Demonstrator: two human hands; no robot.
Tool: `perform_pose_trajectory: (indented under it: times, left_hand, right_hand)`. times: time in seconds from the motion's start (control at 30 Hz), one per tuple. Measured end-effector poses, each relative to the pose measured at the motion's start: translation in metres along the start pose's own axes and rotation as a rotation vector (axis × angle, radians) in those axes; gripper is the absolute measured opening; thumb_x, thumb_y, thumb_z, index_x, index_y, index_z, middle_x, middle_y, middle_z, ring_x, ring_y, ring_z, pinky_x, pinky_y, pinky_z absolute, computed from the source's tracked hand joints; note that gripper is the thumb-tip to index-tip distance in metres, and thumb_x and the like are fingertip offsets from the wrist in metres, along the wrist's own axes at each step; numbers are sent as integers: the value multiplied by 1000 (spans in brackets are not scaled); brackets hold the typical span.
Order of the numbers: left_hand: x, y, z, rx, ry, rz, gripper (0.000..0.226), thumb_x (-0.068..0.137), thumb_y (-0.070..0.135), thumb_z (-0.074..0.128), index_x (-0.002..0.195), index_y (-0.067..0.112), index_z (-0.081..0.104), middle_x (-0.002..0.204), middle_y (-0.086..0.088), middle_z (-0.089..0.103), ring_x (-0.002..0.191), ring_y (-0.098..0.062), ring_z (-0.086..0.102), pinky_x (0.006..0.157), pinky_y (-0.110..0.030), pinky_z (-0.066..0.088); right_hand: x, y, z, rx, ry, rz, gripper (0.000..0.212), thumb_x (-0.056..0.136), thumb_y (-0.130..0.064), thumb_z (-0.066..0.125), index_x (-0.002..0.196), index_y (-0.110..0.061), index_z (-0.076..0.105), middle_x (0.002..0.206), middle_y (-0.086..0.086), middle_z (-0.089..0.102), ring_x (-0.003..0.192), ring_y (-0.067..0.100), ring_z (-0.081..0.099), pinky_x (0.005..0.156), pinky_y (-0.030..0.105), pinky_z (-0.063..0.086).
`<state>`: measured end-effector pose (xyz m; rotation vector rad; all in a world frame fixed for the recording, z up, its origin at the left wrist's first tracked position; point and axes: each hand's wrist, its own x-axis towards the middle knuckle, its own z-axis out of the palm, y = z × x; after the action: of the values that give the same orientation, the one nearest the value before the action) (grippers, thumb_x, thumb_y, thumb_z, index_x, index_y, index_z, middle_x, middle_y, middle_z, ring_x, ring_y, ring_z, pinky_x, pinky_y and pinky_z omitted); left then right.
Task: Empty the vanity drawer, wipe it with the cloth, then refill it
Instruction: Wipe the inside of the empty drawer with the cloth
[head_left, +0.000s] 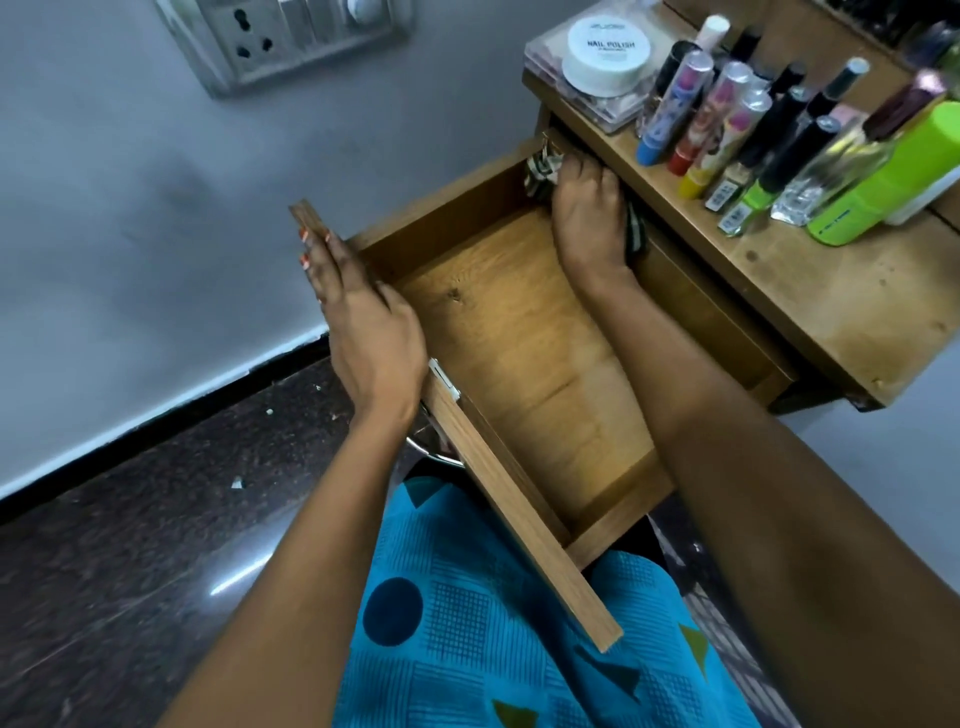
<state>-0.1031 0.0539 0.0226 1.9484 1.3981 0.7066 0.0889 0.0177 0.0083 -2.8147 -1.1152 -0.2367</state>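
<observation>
The wooden vanity drawer (524, 343) is pulled far out over my lap, and its floor is bare. My left hand (363, 332) lies flat along the drawer's front panel, fingers straight. My right hand (589, 208) reaches into the far back corner and presses down on a dark checked cloth (636, 236), which shows only at its edges around my fingers. On the vanity top (810, 291) stand the cosmetics: several lipsticks (670, 109), dark nail polish bottles (795, 135), a clear glass bottle (826, 176) and a lime green container (883, 182).
A white nail polish jar (608, 52) sits on a clear box at the back of the vanity top. A grey wall with a socket plate (280, 36) is on the left. Dark stone floor (130, 545) lies below it. My blue patterned garment (493, 649) is under the drawer.
</observation>
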Motion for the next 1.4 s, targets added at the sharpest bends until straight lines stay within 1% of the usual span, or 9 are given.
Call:
perform_pose_trajectory:
  times: [0.07,0.3,0.4,0.57,0.73,0.9,1.0,1.27,1.4]
  left_hand:
    - [1,-1,1,-7,3,6,55,97,10,31,147,11,8,157,-3,-2,145,-17,-1,86,1,-6]
    - [2,-1,3,-23,15,-1,56,96,9,32,147,13,9,157,-1,-1,145,-16,0,92,-1,0]
    - [1,-2,3,-38,17,4,55,96,9,32,147,11,10,157,-3,0,145,-17,-1,88,1,-6]
    - [0,-2,3,-46,18,6,55,97,10,32,147,11,9,157,-2,-1,145,-17,-1,84,2,-7]
    - [0,-1,2,-48,5,-1,55,97,10,31,147,13,9,157,1,-2,145,-15,-1,97,-7,8]
    - [-1,0,2,-48,1,-5,55,97,10,31,147,14,8,157,2,-2,145,-13,-1,98,-10,13]
    - [0,-1,2,-55,0,-3,55,97,10,30,147,14,7,157,2,-2,145,-14,-1,100,-15,17]
    - [0,0,1,-79,-9,-3,55,96,10,31,147,13,9,157,1,-1,145,-14,-1,114,-28,25]
    - [1,1,0,-77,-12,-13,56,96,9,31,147,14,8,157,2,-1,145,-14,-1,110,-36,36]
  right_hand:
    - [16,-7,0,39,9,-11,37,93,5,17,127,6,33,128,26,44,119,37,43,102,41,32]
    - [14,-3,1,283,-7,-2,33,97,-5,29,124,4,45,126,24,49,120,36,43,96,31,26]
    - [-6,-4,0,253,70,-65,35,93,-2,38,127,-3,47,129,16,51,122,30,45,103,33,35]
    - [-40,-3,-6,392,153,-49,36,89,-7,52,126,-5,49,131,12,51,124,23,45,109,35,31]
    - [-28,-4,-19,323,327,-29,28,87,-11,54,115,-5,55,129,11,52,122,24,45,106,33,33]
    - [-3,-35,-15,322,179,-259,37,89,-11,52,126,-6,49,133,12,49,123,27,42,105,30,32]
    - [-2,-50,1,248,49,-388,43,90,-16,51,132,-16,44,137,5,44,129,25,35,107,33,28]
    - [14,-36,13,193,6,-194,49,95,-15,43,141,-11,28,150,12,24,140,31,15,115,36,19]
    - [24,-25,7,58,23,1,45,97,-6,29,141,-4,22,144,19,30,128,33,35,101,39,38]
